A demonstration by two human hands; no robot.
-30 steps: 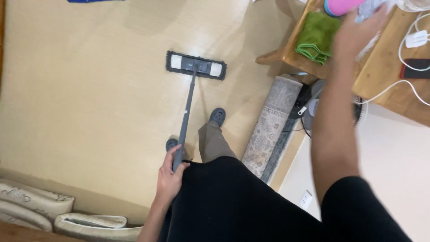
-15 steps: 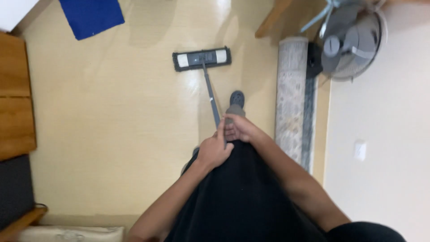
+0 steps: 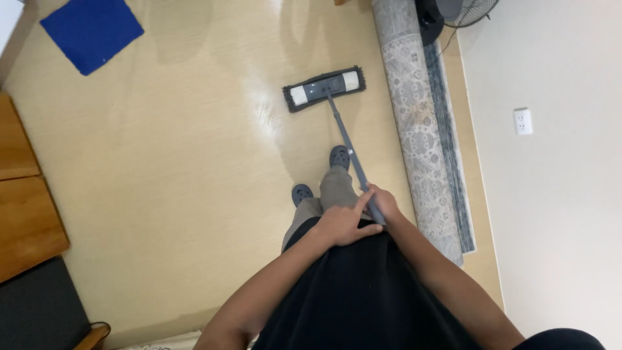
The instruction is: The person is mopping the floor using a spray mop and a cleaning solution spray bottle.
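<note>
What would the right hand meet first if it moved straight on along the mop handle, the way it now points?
Probably only the mop head; the right hand has bare handle ahead, though depth is unclear.

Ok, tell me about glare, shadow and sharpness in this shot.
Head view: a pale sheen of glare lies on the floor left of the mop head; soft shadows darken the floor at the top; both hands on the mop handle look sharp, no blur.
</note>
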